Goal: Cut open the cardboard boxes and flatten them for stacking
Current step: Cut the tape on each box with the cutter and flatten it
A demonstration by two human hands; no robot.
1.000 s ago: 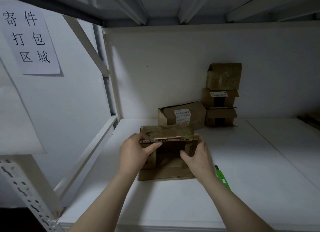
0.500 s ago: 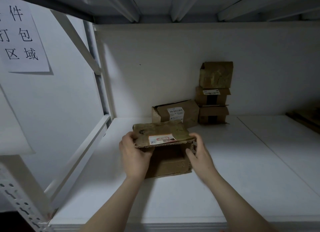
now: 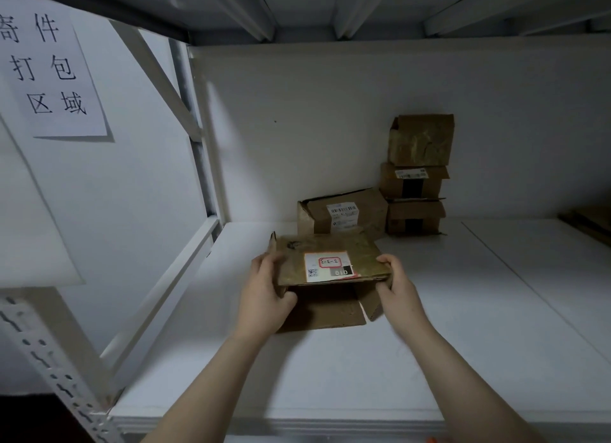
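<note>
The opened box (image 3: 363, 247) sits toward the shelf's (image 3: 363, 376) left edge, long axis crosswise between the hands, with left hand (image 3: 264, 294) and right hand (image 3: 400, 284) each gripping one end, equally near.

Wide run of white shelf board (image 3: 496, 310) to the right of the right hand (image 3: 396, 287) and in front of the opened box (image 3: 330, 264) held in both hands, open out to the near edge; blocked straight behind by a labelled box (image 3: 344, 211) lying just beyond it; further right, closed off against the back wall by a stack of three boxes (image 3: 416, 178); narrower strip of board between the left hand (image 3: 264, 297) and the side rail (image 3: 172, 277); hemmed on the left by the upright post (image 3: 195, 138) and diagonal brace (image 3: 155, 79); capped overhead by shelf beams (image 3: 264, 12); far right corner taken by brown cardboard (image 3: 591, 221)
</note>
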